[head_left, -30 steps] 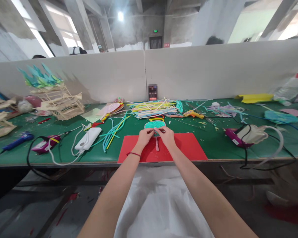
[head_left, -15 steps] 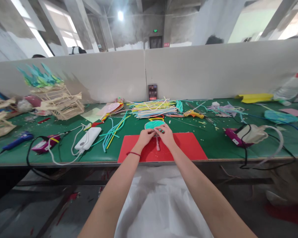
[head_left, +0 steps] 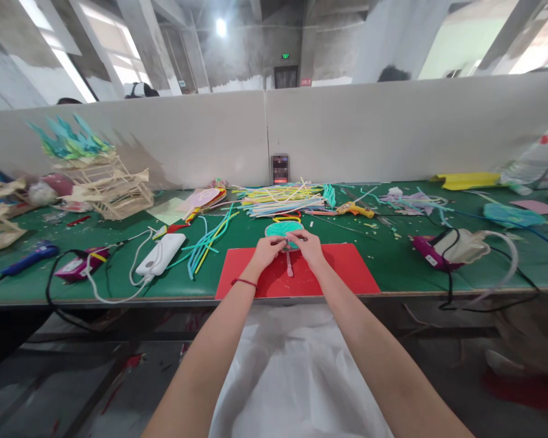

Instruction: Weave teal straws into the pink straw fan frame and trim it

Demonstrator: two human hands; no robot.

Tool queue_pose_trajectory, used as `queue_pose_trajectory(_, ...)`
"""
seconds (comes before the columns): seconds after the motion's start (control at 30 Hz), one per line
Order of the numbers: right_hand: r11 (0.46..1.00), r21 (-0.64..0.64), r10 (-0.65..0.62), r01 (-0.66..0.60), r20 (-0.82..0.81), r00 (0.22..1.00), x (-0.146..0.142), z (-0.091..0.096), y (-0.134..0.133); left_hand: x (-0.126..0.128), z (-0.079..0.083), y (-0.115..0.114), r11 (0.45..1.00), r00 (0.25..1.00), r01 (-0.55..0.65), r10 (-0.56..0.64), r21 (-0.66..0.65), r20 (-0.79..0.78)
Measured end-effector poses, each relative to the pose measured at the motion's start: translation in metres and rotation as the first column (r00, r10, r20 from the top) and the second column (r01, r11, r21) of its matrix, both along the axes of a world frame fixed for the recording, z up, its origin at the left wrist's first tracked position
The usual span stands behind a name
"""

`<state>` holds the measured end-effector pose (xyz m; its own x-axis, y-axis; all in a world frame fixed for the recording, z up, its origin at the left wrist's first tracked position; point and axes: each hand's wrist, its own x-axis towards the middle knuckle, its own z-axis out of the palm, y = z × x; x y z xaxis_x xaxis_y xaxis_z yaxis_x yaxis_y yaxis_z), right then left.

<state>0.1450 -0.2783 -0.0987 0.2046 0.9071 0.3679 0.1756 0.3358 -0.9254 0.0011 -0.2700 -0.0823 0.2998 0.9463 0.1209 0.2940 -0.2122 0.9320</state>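
At the top edge of a red board [head_left: 242, 277] lies a teal fan-shaped craft piece [head_left: 281, 228] with a short pink handle [head_left: 290, 267] pointing toward me. My left hand [head_left: 270, 250] has its fingers pinched at the lower edge of the teal oval, left of the handle. From the right, my right hand [head_left: 307, 244] pinches the same edge, its fingertips close to those of the left. The fingers cover the joint between oval and handle, and any small strip between the fingertips is too hidden to make out.
Behind the board is a pile of coloured fuzzy stems [head_left: 278, 201], with loose stems [head_left: 210, 240] to the left. A white power strip [head_left: 161, 254], a blue glue gun [head_left: 31, 258] and a yellow glue gun [head_left: 356, 210] lie around. A phone [head_left: 280, 169] leans against the partition [head_left: 187, 146].
My right hand has shifted slightly to the right, its fingertips a little farther from the left hand's. The left hand and the fan-shaped piece stay nearly in place.
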Motion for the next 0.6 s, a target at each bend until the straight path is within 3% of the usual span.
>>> queue_pose_trajectory(0.6,0.998,-0.008,-0.06,0.06,0.018,0.998,-0.0046,0.0048,-0.005,-0.0005,0.001,0.0005,0.999,0.999,-0.025,0.026,-0.025,0.03)
